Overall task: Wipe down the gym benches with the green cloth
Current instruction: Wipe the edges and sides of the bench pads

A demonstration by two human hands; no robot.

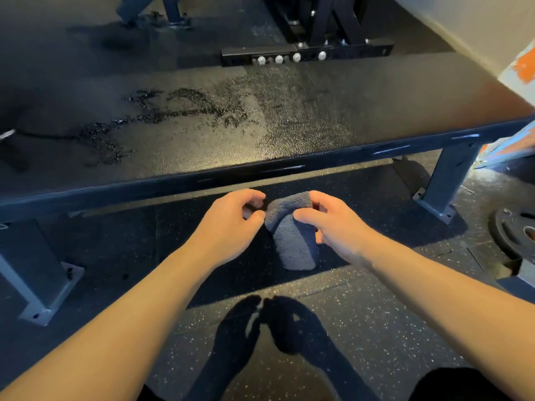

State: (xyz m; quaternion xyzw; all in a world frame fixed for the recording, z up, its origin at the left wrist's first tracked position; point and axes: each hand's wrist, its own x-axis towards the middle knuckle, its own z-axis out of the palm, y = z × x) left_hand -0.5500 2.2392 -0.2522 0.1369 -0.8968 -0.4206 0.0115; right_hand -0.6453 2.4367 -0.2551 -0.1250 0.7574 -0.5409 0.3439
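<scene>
Nearest the lens, two bare forearms reached forward over the speckled rubber floor (376,328), where the hands threw a dark shadow (260,331).

At the far left stood the bench's left leg (34,270), its foot plate bolted flat to the floor. Next came the left hand (231,224), its fingers (252,198) curled inward and the thumb tip touching the left edge of the cloth (292,244); whether they actually pinched the fabric I could not tell. The cloth (it looked more grey-blue than green in this light) hung folded between the two hands, in the air in front of the bench's near edge and below its pad. The right hand (335,227) grasped it near the top, thumb across the front and fingers (314,198) wrapped over the upper fold.

Beyond the hands the bench (304,125) ran across the view, its black textured pad marked with wet streaks (173,111) on the left half. Behind it lay a black rack base (304,55) with silver bolts. Further right stood the bench's right leg (445,186), and at the right edge a dark weight plate (512,233) lay on the floor.
</scene>
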